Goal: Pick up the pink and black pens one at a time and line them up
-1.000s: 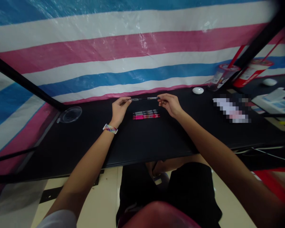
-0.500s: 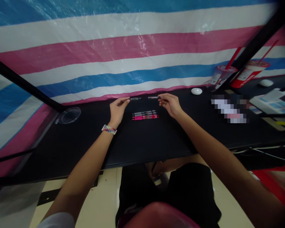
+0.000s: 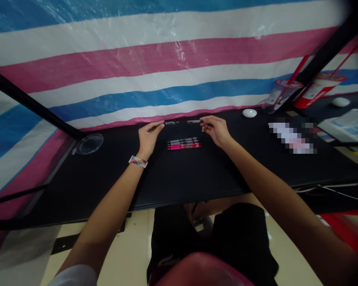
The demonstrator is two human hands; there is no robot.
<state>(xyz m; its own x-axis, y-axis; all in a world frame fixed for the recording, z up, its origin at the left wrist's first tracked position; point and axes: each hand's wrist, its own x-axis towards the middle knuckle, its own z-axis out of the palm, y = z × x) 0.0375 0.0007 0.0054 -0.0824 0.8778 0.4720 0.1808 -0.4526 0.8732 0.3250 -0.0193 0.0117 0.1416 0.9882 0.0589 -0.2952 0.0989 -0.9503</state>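
- My left hand [image 3: 149, 135] pinches the left end of a dark pen [image 3: 182, 122], thumb and forefinger closed on it.
- My right hand [image 3: 216, 129] grips the pen's right end the same way, fingertips clamped on it.
- The pen runs level between my two hands, held up above the black table [image 3: 179, 174], near its far edge and in front of the striped tarp [image 3: 167, 59].
- Just below the held pen, nearer to me, a short row of pens [image 3: 184, 143] lies flat on the table between my hands: dark ones farther from me, pink ones closer.
- A beaded band [image 3: 138, 161] sits on my left wrist.
- A clear lid [image 3: 89, 143] lies well off to the left.
- A white puck [image 3: 249, 113] and two red cups [image 3: 301, 93] stand off to the right.
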